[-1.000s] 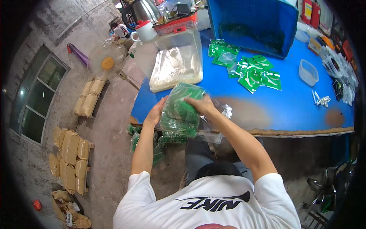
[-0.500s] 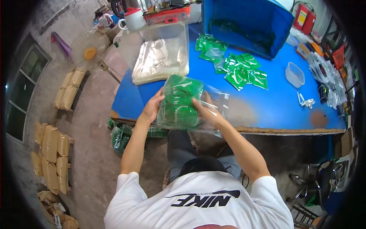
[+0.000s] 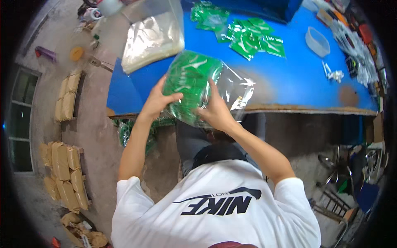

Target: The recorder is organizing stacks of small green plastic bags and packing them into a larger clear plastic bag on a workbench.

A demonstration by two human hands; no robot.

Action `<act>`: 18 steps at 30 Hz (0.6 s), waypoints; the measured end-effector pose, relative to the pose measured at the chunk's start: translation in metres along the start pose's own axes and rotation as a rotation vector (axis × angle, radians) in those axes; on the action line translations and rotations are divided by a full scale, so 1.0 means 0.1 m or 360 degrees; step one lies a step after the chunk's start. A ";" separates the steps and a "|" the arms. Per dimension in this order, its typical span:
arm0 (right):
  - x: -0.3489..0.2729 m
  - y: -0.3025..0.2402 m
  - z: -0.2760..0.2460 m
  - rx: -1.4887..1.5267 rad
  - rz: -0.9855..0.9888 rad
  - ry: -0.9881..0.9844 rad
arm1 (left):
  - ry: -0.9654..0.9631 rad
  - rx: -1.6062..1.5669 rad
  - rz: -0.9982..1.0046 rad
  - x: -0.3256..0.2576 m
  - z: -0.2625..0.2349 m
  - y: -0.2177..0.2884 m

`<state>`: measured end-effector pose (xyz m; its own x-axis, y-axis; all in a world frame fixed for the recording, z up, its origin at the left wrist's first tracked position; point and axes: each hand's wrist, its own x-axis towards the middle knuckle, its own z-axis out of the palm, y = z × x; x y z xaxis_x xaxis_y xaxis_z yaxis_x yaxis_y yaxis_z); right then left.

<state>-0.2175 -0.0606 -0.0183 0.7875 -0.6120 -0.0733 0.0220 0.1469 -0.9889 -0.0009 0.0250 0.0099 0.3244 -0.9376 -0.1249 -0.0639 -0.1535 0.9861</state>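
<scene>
Between my hands, at the front edge of the blue table, is a clear plastic bag packed with green packets. My left hand grips the bag's left side, its thumb lying over the front. The right hand is closed on the lower right part of the filled section, with the bag's loose, shiny end spreading out to the right of it. Some of the right fingers are hidden behind the plastic. More green packets lie loose on the table beyond the bag.
A translucent bin holding a stack of clear bags stands at the table's far left. On the right are a small clear container, white bits and plastic wrapping. Filled green bags sit below the table's left end.
The filled bag has tilted, and its loose end now spreads wider to the right. My left thumb has come over its front. The whole view has shifted, with the table higher in the picture.
</scene>
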 end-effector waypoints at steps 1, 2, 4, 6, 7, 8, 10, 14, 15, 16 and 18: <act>0.05 0.02 0.03 -0.0449 -0.0150 0.0052 | -0.0014 0.0040 -0.0034 0.01 -0.05 0.03; 0.07 0.04 0.02 -0.0901 -0.0298 0.0101 | -0.0028 0.0080 -0.0064 0.02 -0.06 0.06; 0.01 0.07 -0.16 -0.1056 -0.0475 0.0070 | -0.0024 0.0227 -0.0109 -0.05 -0.05 0.11; -0.08 0.05 -0.43 -0.0766 -0.0332 0.0110 | 0.0004 0.0376 -0.0136 -0.10 -0.11 0.13; -0.06 0.10 -0.52 -0.0768 -0.0335 0.0128 | -0.0023 0.0385 -0.0097 -0.05 -0.07 0.13; -0.05 0.22 -0.57 -0.0979 -0.0237 0.0119 | -0.0055 0.0394 -0.0076 -0.05 -0.04 0.11; -0.05 0.29 -0.48 -0.1223 -0.0212 -0.0050 | -0.0091 0.0407 -0.0032 0.00 0.02 0.06; -0.01 0.16 -0.29 -0.1422 -0.0604 -0.0160 | -0.0094 0.0426 -0.0159 0.05 0.07 0.26; -0.06 0.15 -0.40 -0.1034 -0.0369 -0.0333 | -0.0090 0.0434 -0.0151 0.06 0.06 0.24; -0.11 0.11 -0.47 -0.0644 -0.0139 -0.0504 | -0.0074 0.0486 -0.0141 0.06 0.02 0.18; -0.10 0.17 -0.42 -0.0550 0.0049 -0.0546 | -0.0038 0.0542 -0.0121 0.10 -0.06 0.12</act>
<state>-0.2510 -0.0849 -0.0402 0.9435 -0.3111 -0.1142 -0.1647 -0.1410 -0.9762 0.0069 0.0157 0.0211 0.3183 -0.9259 -0.2033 -0.3529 -0.3147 0.8811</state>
